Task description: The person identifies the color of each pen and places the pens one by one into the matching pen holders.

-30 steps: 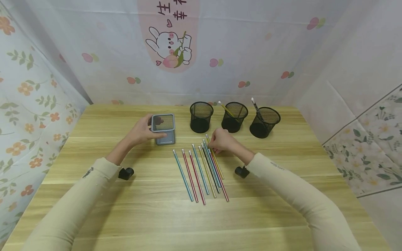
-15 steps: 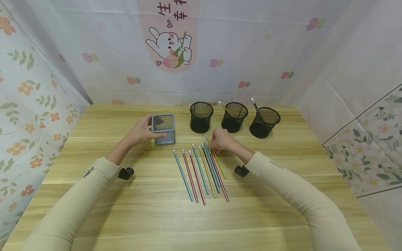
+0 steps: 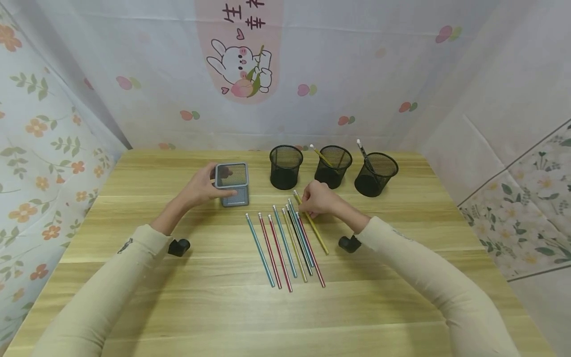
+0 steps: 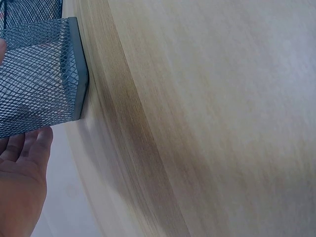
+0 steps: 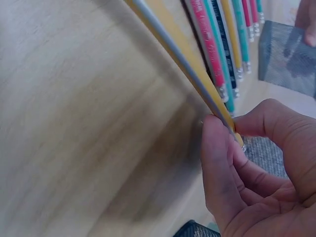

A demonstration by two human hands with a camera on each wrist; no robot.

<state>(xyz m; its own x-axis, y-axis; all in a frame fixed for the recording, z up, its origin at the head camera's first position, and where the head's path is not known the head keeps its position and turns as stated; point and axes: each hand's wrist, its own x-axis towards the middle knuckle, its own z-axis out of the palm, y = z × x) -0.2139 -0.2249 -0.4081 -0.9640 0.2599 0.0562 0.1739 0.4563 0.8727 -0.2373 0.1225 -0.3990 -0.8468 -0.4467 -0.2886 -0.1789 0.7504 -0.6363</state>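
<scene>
Your right hand (image 3: 320, 198) has its thumb and fingers closed on a slim yellow pencil (image 3: 317, 233) with a white eraser tip, clamped just short of that tip. The tip pokes out beyond your fingers, while the long shaft slants from the grip back toward you and slightly right, above or on the light wood-grain table (image 3: 214, 307); you cannot tell from these views whether its near end touches the wood.

Your left hand (image 3: 200, 188) is wrapped round a grey square metal-mesh holder (image 3: 241, 198), which stands upright on the table, your thumb across its near face and your fingers round its far left side.

Just left of your right-hand grip, eight more pencils lie roughly side by side. Nearest it is a shiny red pencil (image 3: 310, 248), then a teal pencil (image 5: 217, 54), a black pencil (image 5: 224, 44) and others in yellow, teal and red. The outermost, a teal-blue pencil (image 3: 259, 248), lies nearest your left hand.

Beyond your right hand stand three round black mesh cups: one to its left (image 3: 285, 177), one just behind it (image 3: 329, 177) with a yellow pencil leaning inside, and one to its right (image 3: 369, 184) holding a black pencil.
</scene>
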